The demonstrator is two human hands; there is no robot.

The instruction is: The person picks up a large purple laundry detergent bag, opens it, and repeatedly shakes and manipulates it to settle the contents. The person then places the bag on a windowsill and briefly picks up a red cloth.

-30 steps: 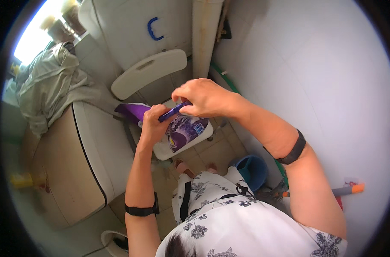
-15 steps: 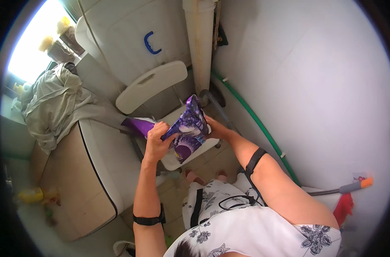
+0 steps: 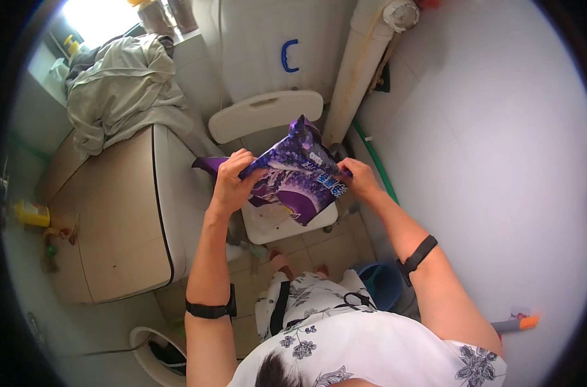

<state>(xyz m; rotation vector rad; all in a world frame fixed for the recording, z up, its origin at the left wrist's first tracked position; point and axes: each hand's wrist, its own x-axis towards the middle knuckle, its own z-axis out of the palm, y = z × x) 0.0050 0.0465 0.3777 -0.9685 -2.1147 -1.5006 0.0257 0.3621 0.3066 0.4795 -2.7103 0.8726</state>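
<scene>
A purple printed plastic bag [image 3: 293, 171] is stretched between my two hands, in front of the white chair. My left hand [image 3: 234, 184] pinches its left part, with the thumb on the near side. A purple flap sticks out to the left beyond that hand. At the opposite edge, my right hand [image 3: 361, 180] grips the bag with bent fingers. The bag looks limp and creased, with a peak at its top. What it contains, if anything, is hidden. Behind and below it stands the white plastic chair [image 3: 265, 116], its seat partly covered by the bag.
A tan-topped bathtub-like ledge [image 3: 122, 213] runs along the left, with a grey cloth [image 3: 126, 90] heaped on it. A white pipe [image 3: 354, 71] rises behind the chair. A green hose [image 3: 377, 158] follows the right wall. A blue bucket [image 3: 385, 287] stands on the floor.
The bag is spread wider and shows more of its printed face. My right hand has moved out to the right with its edge. The view has shifted, bringing the blue bucket into sight.
</scene>
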